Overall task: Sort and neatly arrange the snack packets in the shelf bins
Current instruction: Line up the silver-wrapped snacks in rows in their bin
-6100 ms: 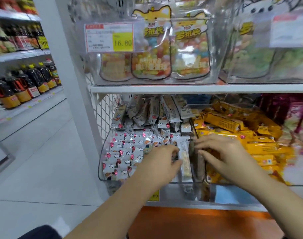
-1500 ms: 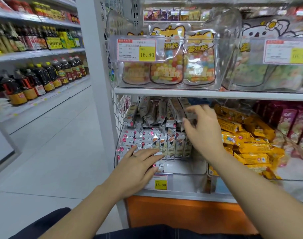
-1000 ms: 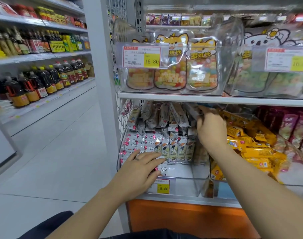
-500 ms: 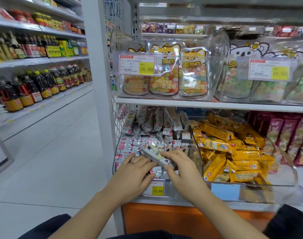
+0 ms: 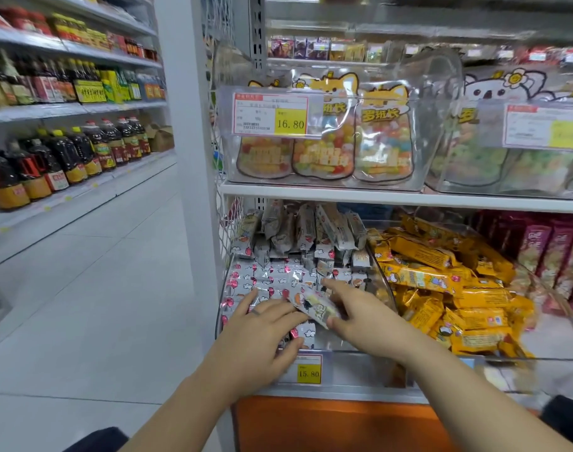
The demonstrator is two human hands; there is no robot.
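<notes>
Left hand (image 5: 262, 334) lies flat over the near-left rows of white-and-pink foil snack packets (image 5: 272, 275) in the clear plastic bin (image 5: 350, 340), so whatever is under the palm is hidden. It also covers the left corner of the white-and-yellow price tag (image 5: 308, 370). White printed snack packet (image 5: 314, 306) pinched by right hand (image 5: 363, 318) is motion-blurred, print unreadable, thumb out of sight behind it. Both forearms are cut by the bottom edge. Upper right: white price label (image 5: 544, 125) smeared, figures illegible. Maroon snack packets (image 5: 552, 252) cut by the right edge. Dark sauce bottles (image 5: 66, 158) far left: labels too small to read.
</notes>
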